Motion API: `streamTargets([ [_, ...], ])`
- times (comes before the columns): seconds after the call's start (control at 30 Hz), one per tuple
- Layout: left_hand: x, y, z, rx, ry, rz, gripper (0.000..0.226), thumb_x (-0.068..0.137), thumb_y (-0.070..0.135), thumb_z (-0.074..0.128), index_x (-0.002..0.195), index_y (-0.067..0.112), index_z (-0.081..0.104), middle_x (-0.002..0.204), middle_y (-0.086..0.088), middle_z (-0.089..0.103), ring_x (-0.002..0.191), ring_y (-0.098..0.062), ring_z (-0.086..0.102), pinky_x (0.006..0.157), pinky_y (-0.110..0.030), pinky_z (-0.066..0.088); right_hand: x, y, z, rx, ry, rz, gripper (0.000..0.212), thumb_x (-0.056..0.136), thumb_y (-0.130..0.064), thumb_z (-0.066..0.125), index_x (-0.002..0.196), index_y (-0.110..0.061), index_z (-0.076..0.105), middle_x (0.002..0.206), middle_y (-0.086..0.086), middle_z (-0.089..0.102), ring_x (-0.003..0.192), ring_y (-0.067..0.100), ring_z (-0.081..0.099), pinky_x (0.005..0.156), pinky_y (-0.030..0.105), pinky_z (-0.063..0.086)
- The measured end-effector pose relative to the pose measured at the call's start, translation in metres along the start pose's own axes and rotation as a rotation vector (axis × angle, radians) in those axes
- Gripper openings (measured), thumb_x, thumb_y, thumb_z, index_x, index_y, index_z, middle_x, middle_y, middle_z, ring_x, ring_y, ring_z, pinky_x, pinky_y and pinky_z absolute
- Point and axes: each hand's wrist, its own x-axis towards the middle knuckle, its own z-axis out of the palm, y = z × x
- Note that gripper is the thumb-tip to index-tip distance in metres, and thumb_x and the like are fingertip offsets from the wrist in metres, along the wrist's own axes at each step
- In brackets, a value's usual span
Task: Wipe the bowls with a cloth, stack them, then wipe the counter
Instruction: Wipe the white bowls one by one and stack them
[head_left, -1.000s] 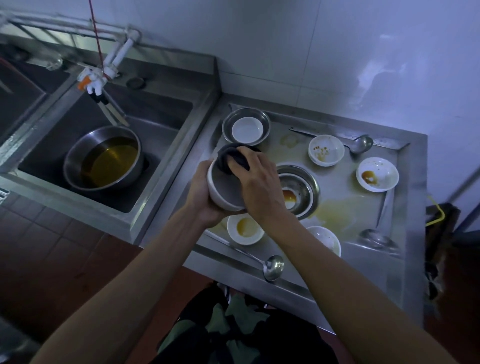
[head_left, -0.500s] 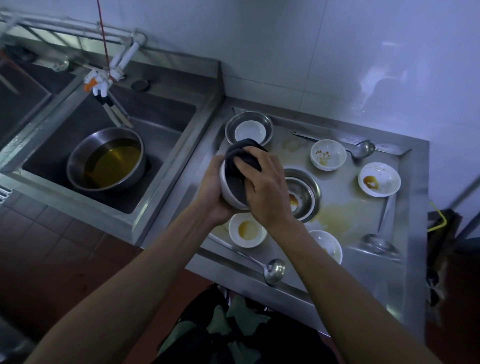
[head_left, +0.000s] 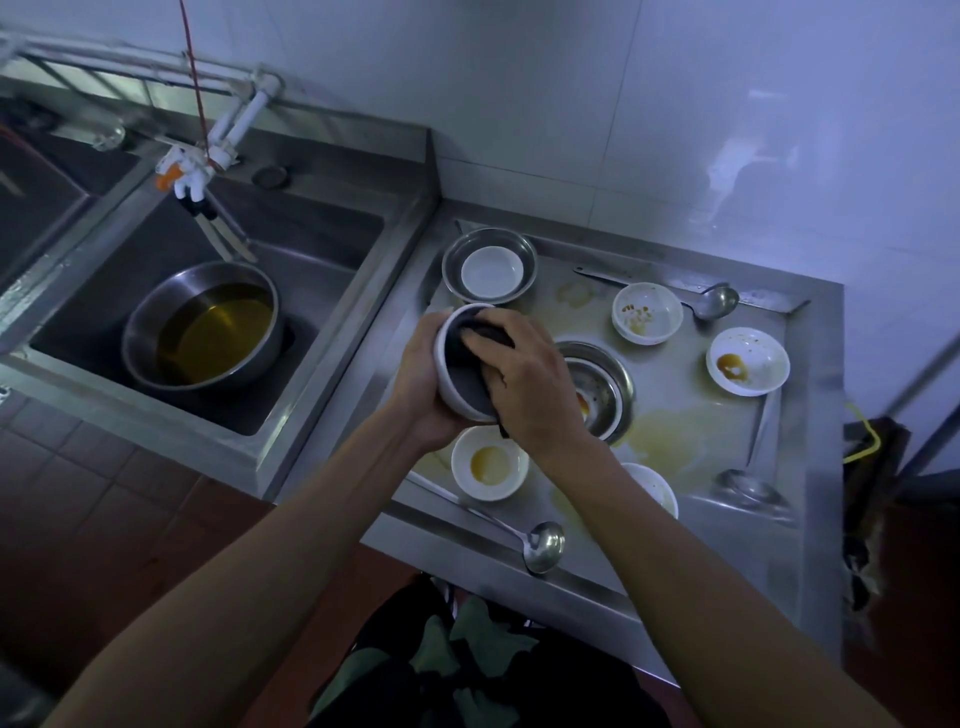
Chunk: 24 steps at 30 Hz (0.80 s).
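White bowl (head_left: 448, 375) held tilted above counter (head_left: 696, 447), near its left edge. Left hand (head_left: 418, 387) cups bowl from outside, grip wrapped round its wall. Right hand (head_left: 524, 382) presses dark cloth (head_left: 467, 371) inside bowl, fingers curled on cloth. Below on counter: dirty white bowl (head_left: 488, 463) with yellow residue, ladle (head_left: 540, 540) at front edge. Steel bowl (head_left: 597, 389) mid-counter. Steel dish holding a white bowl (head_left: 491, 270) at back left corner. Two stained bowls (head_left: 647, 313) (head_left: 748, 361) toward right. Yellow spills on counter.
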Motion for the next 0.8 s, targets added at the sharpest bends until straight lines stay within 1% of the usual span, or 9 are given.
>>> streamTargets([
  [0.13, 0.001, 0.003, -0.001, 0.145, 0.091, 0.091, 0.044, 0.094, 0.047, 0.053, 0.117, 0.014, 0.071, 0.106, -0.012, 0.072, 0.09, -0.024, 0.071, 0.07, -0.036, 0.057, 0.002, -0.001, 0.006, -0.339, -0.171, 0.071, 0.048, 0.083, -0.005, 0.07, 0.13, -0.012, 0.06, 0.131, 0.012, 0.055, 0.108, 0.033, 0.054, 0.088, 0.044, 0.051],
  [0.23, 0.006, 0.001, -0.008, 0.262, 0.19, 0.194, 0.043, 0.097, 0.044, 0.052, 0.116, 0.011, 0.072, 0.101, -0.013, 0.075, 0.087, -0.023, 0.072, 0.069, -0.035, 0.056, 0.002, -0.007, 0.012, -0.307, -0.271, 0.204, 0.045, 0.088, -0.007, 0.06, 0.133, -0.015, 0.058, 0.132, 0.011, 0.055, 0.107, 0.033, 0.055, 0.088, 0.042, 0.05],
  [0.3, 0.009, 0.002, -0.015, 0.323, 0.227, 0.255, 0.048, 0.095, 0.044, 0.054, 0.12, 0.006, 0.069, 0.102, -0.016, 0.075, 0.089, -0.026, 0.071, 0.07, -0.036, 0.055, 0.007, -0.008, 0.009, -0.155, -0.295, 0.276, 0.037, 0.092, -0.009, 0.052, 0.125, -0.016, 0.065, 0.119, 0.011, 0.063, 0.1, 0.033, 0.059, 0.084, 0.041, 0.05],
  [0.4, 0.011, 0.011, -0.021, 0.335, 0.219, 0.308, 0.07, 0.079, 0.051, 0.066, 0.124, -0.003, 0.064, 0.101, -0.022, 0.072, 0.086, -0.031, 0.07, 0.067, -0.035, 0.056, 0.012, -0.012, -0.003, 0.378, -0.347, 0.494, 0.032, 0.093, -0.012, 0.056, 0.117, -0.027, 0.072, 0.1, -0.003, 0.074, 0.095, 0.02, 0.067, 0.086, 0.039, 0.054],
  [0.5, 0.011, 0.024, -0.026, 0.316, 0.126, 0.308, 0.065, 0.084, 0.047, 0.062, 0.122, -0.006, 0.063, 0.097, -0.023, 0.069, 0.084, -0.032, 0.069, 0.069, -0.036, 0.057, 0.011, -0.017, -0.005, 0.704, -0.414, 0.513, 0.031, 0.094, -0.013, 0.059, 0.119, -0.028, 0.071, 0.105, -0.005, 0.075, 0.099, 0.017, 0.071, 0.094, 0.039, 0.055],
  [0.57, 0.012, 0.027, -0.031, 0.303, 0.103, 0.282, 0.051, 0.087, 0.045, 0.059, 0.114, 0.002, 0.066, 0.093, -0.018, 0.07, 0.083, -0.03, 0.068, 0.069, -0.037, 0.057, 0.013, -0.017, -0.006, 0.585, -0.472, 0.433, 0.036, 0.092, -0.01, 0.057, 0.12, -0.026, 0.072, 0.118, -0.003, 0.068, 0.102, 0.021, 0.069, 0.093, 0.03, 0.055],
  [0.63, 0.013, 0.025, -0.036, 0.296, 0.1, 0.228, 0.041, 0.092, 0.043, 0.057, 0.107, 0.006, 0.068, 0.09, -0.013, 0.071, 0.082, -0.027, 0.068, 0.068, -0.036, 0.056, 0.014, -0.015, -0.004, 0.243, -0.58, 0.256, 0.043, 0.092, -0.006, 0.053, 0.127, -0.025, 0.069, 0.131, -0.002, 0.058, 0.108, 0.024, 0.062, 0.09, 0.02, 0.05],
  [0.7, 0.015, 0.023, -0.041, 0.261, 0.103, 0.178, 0.04, 0.097, 0.041, 0.052, 0.107, 0.006, 0.069, 0.09, -0.012, 0.071, 0.082, -0.026, 0.067, 0.067, -0.035, 0.056, 0.016, -0.011, 0.002, -0.14, -0.632, 0.087, 0.043, 0.093, -0.01, 0.053, 0.131, -0.027, 0.065, 0.136, 0.002, 0.052, 0.115, 0.03, 0.053, 0.098, 0.036, 0.046],
  [0.8, 0.023, 0.026, -0.044, 0.164, 0.054, 0.096, 0.058, 0.097, 0.043, 0.049, 0.134, 0.0, 0.061, 0.112, -0.017, 0.069, 0.1, -0.029, 0.067, 0.079, -0.038, 0.057, 0.018, -0.004, 0.015, -0.442, -0.501, -0.017, 0.039, 0.091, -0.013, 0.057, 0.129, -0.021, 0.064, 0.131, 0.011, 0.052, 0.106, 0.037, 0.05, 0.089, 0.05, 0.046],
])
